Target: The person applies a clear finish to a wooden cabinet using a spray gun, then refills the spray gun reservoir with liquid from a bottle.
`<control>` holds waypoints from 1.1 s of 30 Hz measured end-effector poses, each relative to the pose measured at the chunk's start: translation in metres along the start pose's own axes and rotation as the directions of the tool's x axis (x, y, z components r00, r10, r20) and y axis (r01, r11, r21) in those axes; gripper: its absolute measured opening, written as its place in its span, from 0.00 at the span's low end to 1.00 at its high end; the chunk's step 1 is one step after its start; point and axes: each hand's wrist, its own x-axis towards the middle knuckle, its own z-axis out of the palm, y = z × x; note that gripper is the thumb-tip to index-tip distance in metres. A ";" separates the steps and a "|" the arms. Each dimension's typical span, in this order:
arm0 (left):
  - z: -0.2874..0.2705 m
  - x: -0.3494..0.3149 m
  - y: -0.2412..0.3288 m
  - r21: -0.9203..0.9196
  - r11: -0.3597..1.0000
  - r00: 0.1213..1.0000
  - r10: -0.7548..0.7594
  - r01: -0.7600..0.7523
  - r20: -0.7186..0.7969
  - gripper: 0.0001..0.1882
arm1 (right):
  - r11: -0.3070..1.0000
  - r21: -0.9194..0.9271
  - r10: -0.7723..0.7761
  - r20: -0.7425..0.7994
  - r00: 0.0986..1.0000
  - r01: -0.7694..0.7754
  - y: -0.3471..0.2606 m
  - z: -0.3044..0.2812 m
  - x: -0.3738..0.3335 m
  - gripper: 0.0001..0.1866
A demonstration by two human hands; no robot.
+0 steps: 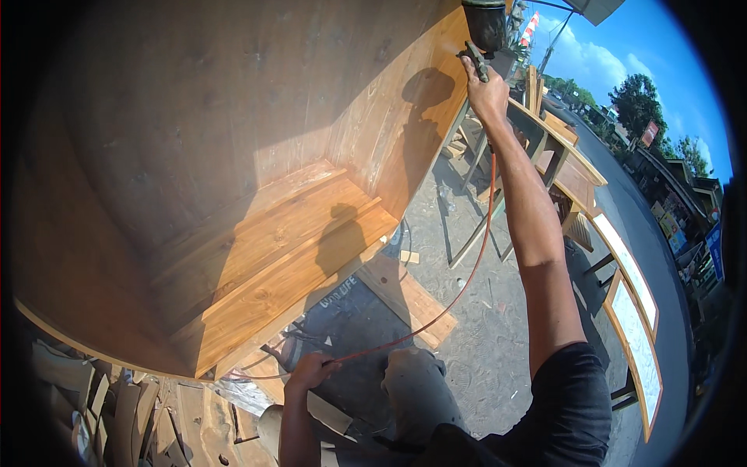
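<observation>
My right hand point(488, 95) is stretched far up and wrapped round a spray gun point(487, 28) with a dark cup on top. The gun's nozzle points left at the side panel of a large wooden cabinet point(284, 226), where a faint mist shows. An orange-red air hose point(471, 274) hangs from below my right hand and curves down to my left. My left hand point(311, 370) is low, closed round this hose near the cabinet's front bottom edge. Sunlight falls on part of the cabinet's inside, with my shadow across its floor and side.
Wood offcuts point(156, 420) lie heaped at lower left. A plank point(412, 300) rests on the ground beside my knee. To the right stand wooden frames with pale panels point(634, 342) and furniture parts point(572, 175). Beyond them runs a road point(622, 187).
</observation>
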 end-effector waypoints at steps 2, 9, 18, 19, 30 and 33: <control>-0.002 -0.005 0.004 -0.010 0.999 0.999 -0.042 0.042 0.010 0.15 | 1.000 0.012 0.013 0.030 0.999 -0.014 0.012 0.013 -0.021 0.34; -0.003 -0.013 0.002 0.048 0.995 0.996 -0.084 0.083 0.018 0.14 | 0.999 -0.020 0.051 0.102 0.993 -0.049 0.035 0.041 -0.093 0.33; 0.000 -0.017 -0.002 0.055 0.992 0.993 -0.114 0.113 0.020 0.13 | 0.987 -0.016 0.161 0.233 0.959 -0.162 0.057 0.070 -0.175 0.30; 0.002 -0.018 -0.003 0.056 0.992 0.993 -0.119 0.117 0.026 0.13 | 0.985 -0.028 0.171 0.238 0.956 -0.169 0.063 0.075 -0.184 0.31; 0.009 -0.025 -0.014 0.073 0.994 0.996 -0.088 0.086 0.021 0.13 | 0.964 -0.074 0.266 0.358 0.895 -0.257 0.114 0.131 -0.283 0.34; 0.009 -0.027 -0.011 0.072 0.987 0.989 -0.145 0.142 0.035 0.13 | 0.958 -0.114 0.287 0.392 0.874 -0.263 0.124 0.145 -0.305 0.34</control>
